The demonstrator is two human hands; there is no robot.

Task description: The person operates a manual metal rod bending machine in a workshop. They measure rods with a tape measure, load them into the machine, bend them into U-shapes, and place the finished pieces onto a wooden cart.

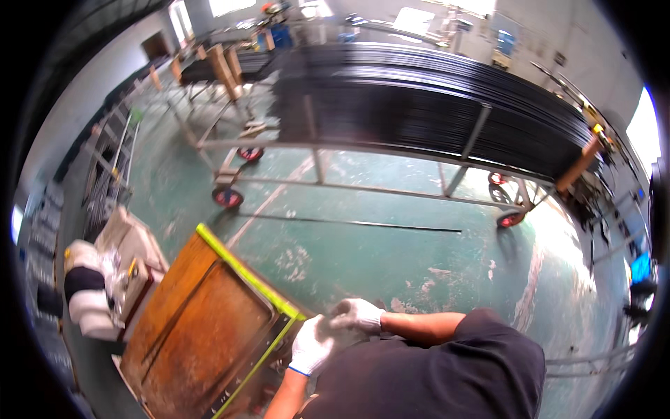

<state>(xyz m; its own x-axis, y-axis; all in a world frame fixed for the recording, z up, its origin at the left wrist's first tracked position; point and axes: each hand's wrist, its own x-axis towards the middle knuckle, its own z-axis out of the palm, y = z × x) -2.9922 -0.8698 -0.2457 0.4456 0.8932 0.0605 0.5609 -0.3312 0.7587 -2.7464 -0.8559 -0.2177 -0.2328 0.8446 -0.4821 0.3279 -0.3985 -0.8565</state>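
Note:
Both my hands wear white gloves and meet in front of my body, beside the near right corner of a worn wooden-topped table (199,325) with yellow-green edging. My left hand (312,347) has a blue band at its cuff and lies right against that corner; its fingertips are blurred and partly covered. Just to its right, my right hand (357,315) has its fingers curled in toward the left hand's fingers. Whatever is pinched between them, if anything, cannot be made out.
Ahead stands a wheeled metal rack (380,183) loaded with long black strips (419,105). A single thin dark strip (363,223) lies on the green floor. White rolls (94,311) sit left of the table. Another rack with brown upright posts (222,73) stands at far left.

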